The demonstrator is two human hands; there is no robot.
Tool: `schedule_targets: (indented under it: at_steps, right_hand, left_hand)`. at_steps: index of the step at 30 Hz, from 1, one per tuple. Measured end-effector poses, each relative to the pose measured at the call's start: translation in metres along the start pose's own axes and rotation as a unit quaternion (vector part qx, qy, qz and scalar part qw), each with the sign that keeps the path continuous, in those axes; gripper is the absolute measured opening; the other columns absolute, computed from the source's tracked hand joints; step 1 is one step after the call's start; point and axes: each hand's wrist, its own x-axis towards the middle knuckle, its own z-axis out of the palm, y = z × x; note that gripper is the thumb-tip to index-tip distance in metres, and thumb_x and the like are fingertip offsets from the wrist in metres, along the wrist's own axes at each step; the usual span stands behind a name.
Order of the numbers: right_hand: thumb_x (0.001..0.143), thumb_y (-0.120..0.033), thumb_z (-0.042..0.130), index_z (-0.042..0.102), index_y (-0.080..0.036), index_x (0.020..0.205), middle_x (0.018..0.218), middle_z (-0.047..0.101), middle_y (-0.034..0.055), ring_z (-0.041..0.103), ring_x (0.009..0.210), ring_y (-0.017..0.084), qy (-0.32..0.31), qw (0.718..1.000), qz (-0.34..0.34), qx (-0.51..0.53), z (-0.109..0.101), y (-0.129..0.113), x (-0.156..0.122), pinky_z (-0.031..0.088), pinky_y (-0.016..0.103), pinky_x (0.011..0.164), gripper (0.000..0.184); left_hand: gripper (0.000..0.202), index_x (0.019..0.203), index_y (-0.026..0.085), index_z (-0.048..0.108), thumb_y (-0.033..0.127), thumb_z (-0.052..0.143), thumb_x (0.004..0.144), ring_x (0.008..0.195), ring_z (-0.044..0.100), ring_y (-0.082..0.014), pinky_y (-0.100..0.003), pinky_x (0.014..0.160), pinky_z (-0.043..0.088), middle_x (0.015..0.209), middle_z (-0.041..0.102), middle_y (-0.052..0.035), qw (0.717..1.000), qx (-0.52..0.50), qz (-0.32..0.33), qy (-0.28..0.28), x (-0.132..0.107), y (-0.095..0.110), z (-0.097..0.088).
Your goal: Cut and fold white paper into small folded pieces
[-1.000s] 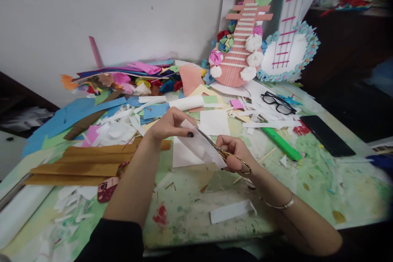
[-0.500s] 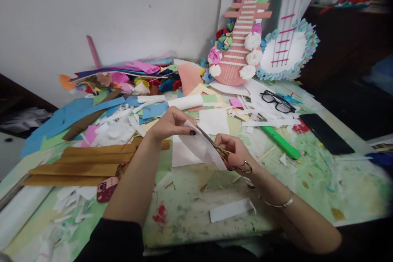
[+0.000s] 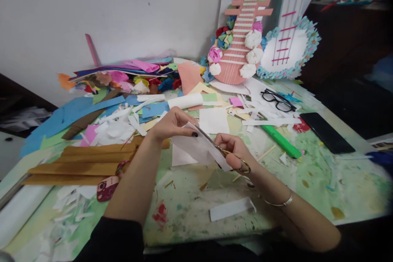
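My left hand [image 3: 175, 125] pinches the upper edge of a sheet of white paper [image 3: 198, 147] between thumb and fingers. A pair of scissors [image 3: 211, 139] with gold-coloured handles sits in my right hand [image 3: 235, 150], its blades along the paper's upper right edge and pointing toward my left thumb. Below the held sheet, a white paper square [image 3: 182, 157] lies partly covered. Behind it is another white square [image 3: 214, 121]. Nearer me rests a white paper strip [image 3: 231, 209], curled at its right end.
Brown folded paper [image 3: 82, 166] and a dark red patterned object [image 3: 107, 188] lie left. Glasses [image 3: 278, 100], a black phone [image 3: 327, 133] and a green object [image 3: 281, 141] are right. Paper-flower instrument models [image 3: 235, 63] stand behind, beside scattered white scraps [image 3: 115, 127].
The scissor blades have closed together along the paper's edge, and the handle loops sit differently in my right hand. The held sheet's lower right end has shifted slightly right.
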Motion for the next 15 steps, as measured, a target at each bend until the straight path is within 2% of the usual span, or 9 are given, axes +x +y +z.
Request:
schedule_targets:
  at_steps: [5, 15]
  right_hand:
    - [0.026, -0.064, 0.082, 0.052, -0.015, 0.072, 0.053, 0.057, -0.0036, 0.041, 0.041, 0.005, 0.01, 1.0, 0.025, -0.015, -0.0021, 0.0016, 0.0003, 0.026, 0.016, 0.039, 0.074]
    - [0.03, -0.063, 0.084, 0.053, -0.015, 0.071, 0.05, 0.056, -0.0038, 0.04, 0.039, 0.004, 0.013, 0.999, 0.021, -0.031, -0.002, 0.0021, 0.0008, 0.027, 0.015, 0.036, 0.07]
  left_hand:
    - [0.006, 0.071, 0.016, 0.077, 0.021, 0.078, 0.067, 0.062, 0.059, -0.015, -0.032, 0.067, 0.052, 0.063, 0.069, -0.0069, 1.0, -0.002, 0.005, -0.003, -0.0005, 0.001, 0.0003]
    - [0.007, 0.07, 0.016, 0.076, 0.022, 0.078, 0.067, 0.061, 0.058, -0.0141, -0.031, 0.067, 0.051, 0.062, 0.068, -0.0064, 1.0, -0.013, -0.013, 0.002, -0.0012, -0.0004, 0.0001]
